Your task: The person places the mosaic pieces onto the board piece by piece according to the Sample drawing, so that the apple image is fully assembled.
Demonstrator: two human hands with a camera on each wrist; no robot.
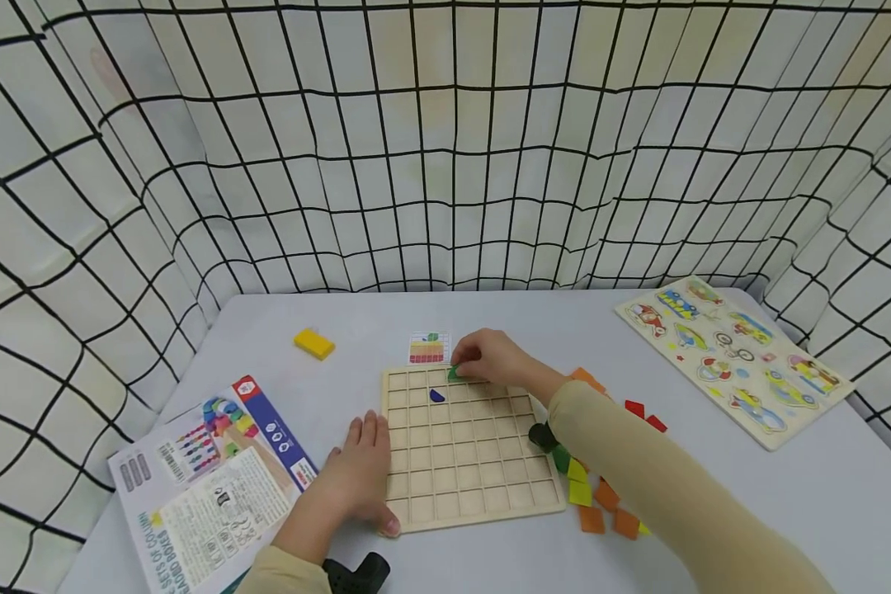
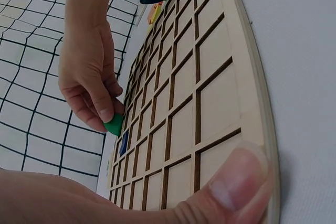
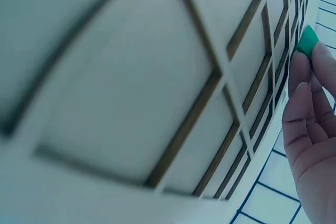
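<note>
Board [image 1: 469,478] far edge: right hand [image 1: 493,360] pinches green piece [image 1: 454,374] | left edge: left hand [image 1: 359,474] rests straight-fingered

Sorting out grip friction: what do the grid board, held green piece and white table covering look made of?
Grid board: likely wood, matte, from its pale tan faces and brown cut edges.
Green piece: painted wood or plastic, can't tell; looks smooth, evenly coloured.
White table covering: probably cloth, matte, going by the fine surface texture.

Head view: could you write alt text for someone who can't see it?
A person's right hand pinches a green piece at the far edge of a wooden grid board, near a blue piece. The left hand rests against the board's left edge.
</note>
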